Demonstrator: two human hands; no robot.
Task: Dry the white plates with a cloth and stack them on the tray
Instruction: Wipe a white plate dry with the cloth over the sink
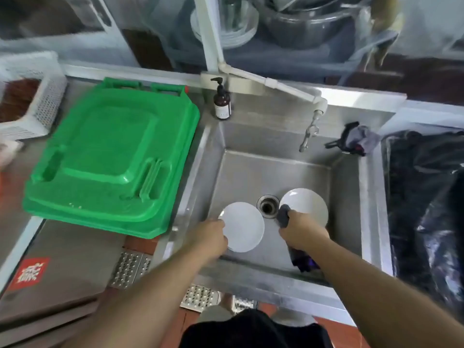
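Two white plates lie in the steel sink (pixel 346 187). My left hand (pixel 209 237) grips the left plate (pixel 244 226) by its near left rim, over the sink floor. My right hand (pixel 302 229) holds a dark grey cloth (pixel 284 215), whose end hangs below my wrist. The cloth's upper end touches the near left edge of the right plate (pixel 307 204), which lies by the drain (pixel 268 206). A green plastic tray (pixel 113 162) lies upside down on the counter, left of the sink.
A brown pump bottle (pixel 222 102) stands at the sink's back left corner. The white tap pipe (pixel 273 85) reaches over the basin. A dark rag (pixel 356 139) lies on the right rim, beside a black bag (pixel 426 202). A white basket (pixel 32 96) stands at far left.
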